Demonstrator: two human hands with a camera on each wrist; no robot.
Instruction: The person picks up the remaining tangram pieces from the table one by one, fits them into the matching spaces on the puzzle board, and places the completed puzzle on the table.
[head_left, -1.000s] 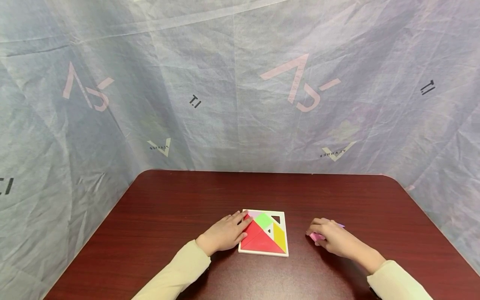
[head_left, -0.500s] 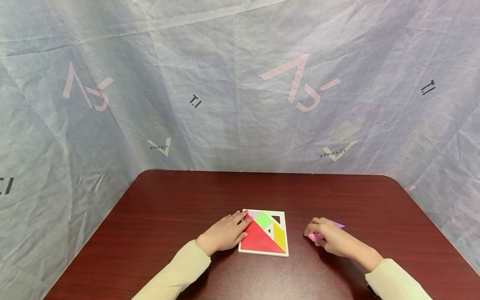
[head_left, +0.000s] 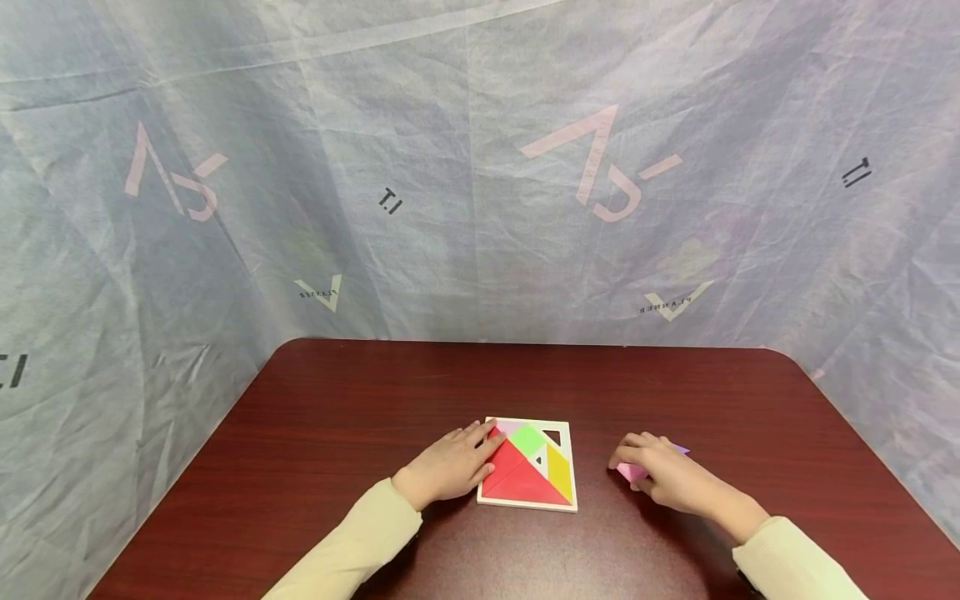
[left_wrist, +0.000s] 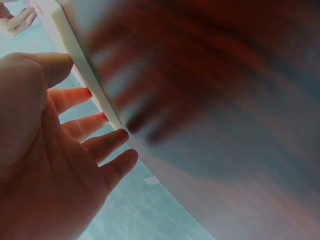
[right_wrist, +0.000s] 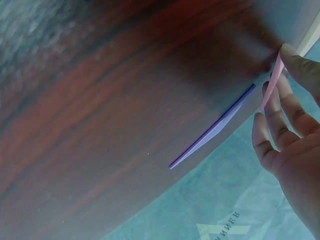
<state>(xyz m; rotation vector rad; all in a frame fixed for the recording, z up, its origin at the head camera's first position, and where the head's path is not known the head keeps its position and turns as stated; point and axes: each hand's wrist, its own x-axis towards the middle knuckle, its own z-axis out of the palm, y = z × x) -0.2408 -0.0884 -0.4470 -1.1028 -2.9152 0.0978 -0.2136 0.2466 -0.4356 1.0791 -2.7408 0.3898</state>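
My left hand (head_left: 450,467) rests with extended fingers on the left side of a white square tangram board (head_left: 525,505). The left wrist view shows the fingertips along the board's edge (left_wrist: 69,40). Set in the board are two large red triangles (head_left: 528,487), a green square (head_left: 528,440), a yellow parallelogram (head_left: 557,473) and a pale pink piece (head_left: 508,427), partly under the fingers. Right of the board, my right hand (head_left: 667,471) pinches a pink tangram piece (right_wrist: 273,82) between thumb and fingers, the piece standing on edge. A flat purple tangram piece (right_wrist: 215,127) lies on the table beyond that hand.
The dark red wooden table (head_left: 420,383) has rounded far corners. Grey printed cloth (head_left: 472,167) hangs behind it and at both sides. A triangular opening (head_left: 552,437) shows near the board's far right corner, and a smaller one (head_left: 538,461) near its middle.
My right hand, pinching the pink piece, has shifted slightly left compared with one second ago. The left hand and the board keep their place.
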